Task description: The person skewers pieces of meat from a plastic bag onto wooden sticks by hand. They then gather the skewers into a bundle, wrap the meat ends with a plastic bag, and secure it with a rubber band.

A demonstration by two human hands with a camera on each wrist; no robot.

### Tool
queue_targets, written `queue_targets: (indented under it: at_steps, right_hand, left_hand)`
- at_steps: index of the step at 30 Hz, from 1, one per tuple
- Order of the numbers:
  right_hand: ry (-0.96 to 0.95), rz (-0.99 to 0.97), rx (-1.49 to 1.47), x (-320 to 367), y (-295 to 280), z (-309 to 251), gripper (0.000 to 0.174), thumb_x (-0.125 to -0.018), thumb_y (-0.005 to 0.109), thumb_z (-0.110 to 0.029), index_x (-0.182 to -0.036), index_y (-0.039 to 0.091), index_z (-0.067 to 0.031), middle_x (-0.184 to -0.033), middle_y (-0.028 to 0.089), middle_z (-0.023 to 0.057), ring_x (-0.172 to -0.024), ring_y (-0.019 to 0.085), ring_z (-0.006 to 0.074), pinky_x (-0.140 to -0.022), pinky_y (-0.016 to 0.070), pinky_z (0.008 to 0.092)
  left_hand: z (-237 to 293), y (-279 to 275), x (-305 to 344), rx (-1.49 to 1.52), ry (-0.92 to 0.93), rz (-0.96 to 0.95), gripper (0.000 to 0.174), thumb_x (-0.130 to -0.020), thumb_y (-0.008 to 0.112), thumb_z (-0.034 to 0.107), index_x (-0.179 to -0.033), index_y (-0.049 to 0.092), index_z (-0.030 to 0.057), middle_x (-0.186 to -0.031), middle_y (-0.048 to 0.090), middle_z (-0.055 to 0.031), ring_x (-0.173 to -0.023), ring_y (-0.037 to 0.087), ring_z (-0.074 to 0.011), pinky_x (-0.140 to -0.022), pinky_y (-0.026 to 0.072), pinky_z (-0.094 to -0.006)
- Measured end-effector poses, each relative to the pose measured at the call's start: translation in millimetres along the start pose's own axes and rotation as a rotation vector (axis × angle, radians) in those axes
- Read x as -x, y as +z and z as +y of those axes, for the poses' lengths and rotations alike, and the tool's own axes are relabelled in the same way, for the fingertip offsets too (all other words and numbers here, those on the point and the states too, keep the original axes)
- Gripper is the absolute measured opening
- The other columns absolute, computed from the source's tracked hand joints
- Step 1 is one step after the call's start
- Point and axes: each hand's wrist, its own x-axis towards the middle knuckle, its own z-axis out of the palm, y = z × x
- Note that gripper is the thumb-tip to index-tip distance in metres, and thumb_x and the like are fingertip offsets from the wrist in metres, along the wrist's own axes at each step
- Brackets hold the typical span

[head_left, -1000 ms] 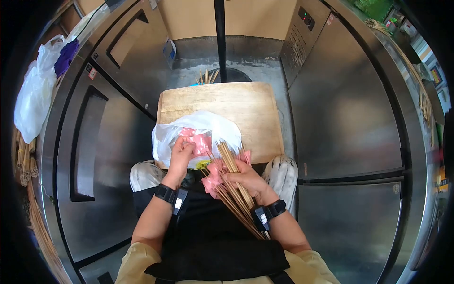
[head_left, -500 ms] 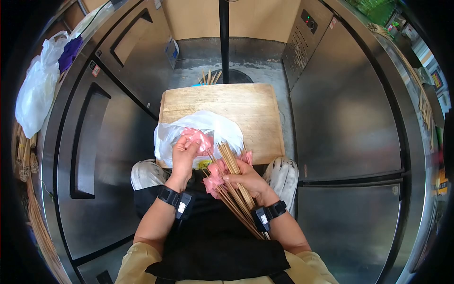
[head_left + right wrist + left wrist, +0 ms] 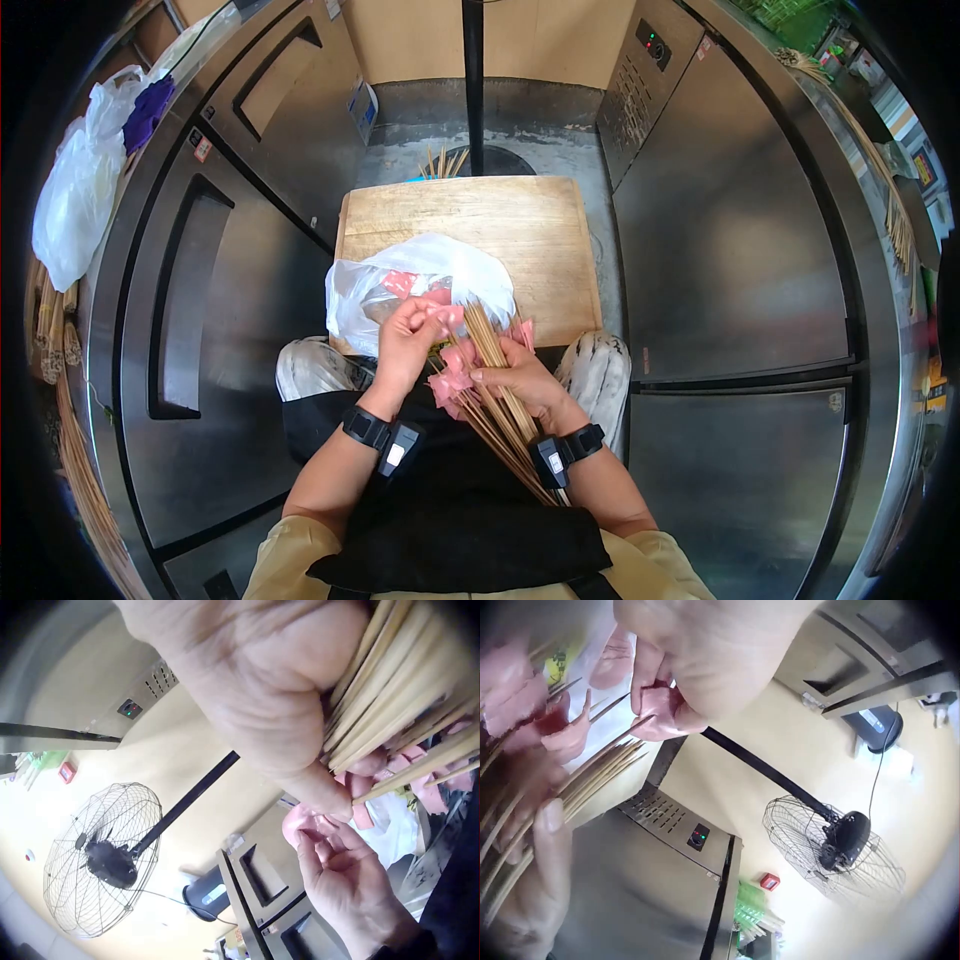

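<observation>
My left hand [image 3: 402, 350] pinches a pink slice [image 3: 447, 318] beside the tips of the skewers. In the left wrist view a skewer tip lies against that pink slice [image 3: 658, 712]. A thick bundle of wooden skewers [image 3: 497, 375] is gripped in my right hand [image 3: 530, 384], its thumb across them. Pink folded pieces [image 3: 452, 382] sit on several skewers at the bundle's left side. More pink slices [image 3: 399, 284] lie in an open white plastic bag [image 3: 350, 290] just beyond my left hand.
The bag lies on a wooden board [image 3: 540, 230] over the knees. Steel cabinets [image 3: 730, 230] flank both sides. Skewers [image 3: 443, 164] stand behind the board near a black pole [image 3: 474, 90]. A white bag [image 3: 75, 210] hangs at the left.
My left hand has moved from over the bag toward the skewers, bringing a pink slice with it. The right hand has stayed nearly still around the bundle.
</observation>
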Motion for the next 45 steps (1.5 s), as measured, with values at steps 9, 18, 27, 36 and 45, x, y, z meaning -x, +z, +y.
queue_targets:
  at_steps: [9,18,27,36,45]
  right_hand:
    - [-0.019,0.019,-0.002,1,3,-1,0.046,-0.08,0.068,-0.004,-0.121,0.048,-0.0006,-0.09,0.059,0.0014,-0.067,0.055,0.0069,-0.057,0.0454,0.0205]
    - [-0.044,-0.013,0.026,-1,-2,4,0.047,-0.08,0.067,-0.002,-0.123,0.047,-0.0011,-0.087,0.058,0.0006,-0.061,0.052,0.0053,-0.055,0.0447,0.0199]
    - [-0.104,0.043,0.046,-5,-5,13,0.044,-0.08,0.068,-0.004,-0.119,0.049,-0.0017,-0.087,0.058,0.0007,-0.067,0.055,0.0057,-0.057,0.0462,0.0202]
    - [-0.002,0.017,-0.239,4,-6,5,0.041,-0.082,0.061,-0.003,-0.121,0.05,-0.0017,-0.098,0.06,0.0048,-0.084,0.06,0.0127,-0.072,0.0522,0.0267]
    - [0.0,0.047,-0.235,1,-2,2,0.036,-0.081,0.064,-0.004,-0.116,0.052,-0.0033,-0.094,0.06,0.0034,-0.079,0.059,0.0113,-0.065,0.0495,0.0232]
  left_hand:
    - [-13,4,-4,-0.034,0.119,0.186,0.005,-0.09,0.058,0.004,-0.092,0.054,0.0049,-0.079,0.059,0.0032,-0.07,0.051,-0.0012,-0.059,0.041,-0.0171]
    - [-6,-4,-5,0.189,-0.318,0.167,0.011,-0.09,0.06,0.012,-0.097,0.063,0.0047,-0.083,0.063,-0.0003,-0.072,0.058,-0.0063,-0.063,0.0503,-0.0226]
    - [1,-2,13,-0.038,-0.573,-0.126,0.013,-0.09,0.06,0.015,-0.096,0.064,0.0042,-0.083,0.064,-0.0019,-0.07,0.06,-0.0079,-0.063,0.0502,-0.0214]
    - [-47,-71,-74,-1.076,0.29,0.357,0.018,-0.077,0.068,0.016,-0.088,0.064,0.0026,-0.082,0.064,-0.0145,-0.075,0.061,-0.0308,-0.069,0.0494,-0.039]
    - [-23,-83,-93,-1.158,0.146,0.098,0.019,-0.078,0.067,0.017,-0.083,0.068,-0.001,-0.076,0.067,-0.0155,-0.069,0.064,-0.0307,-0.064,0.0496,-0.0393]
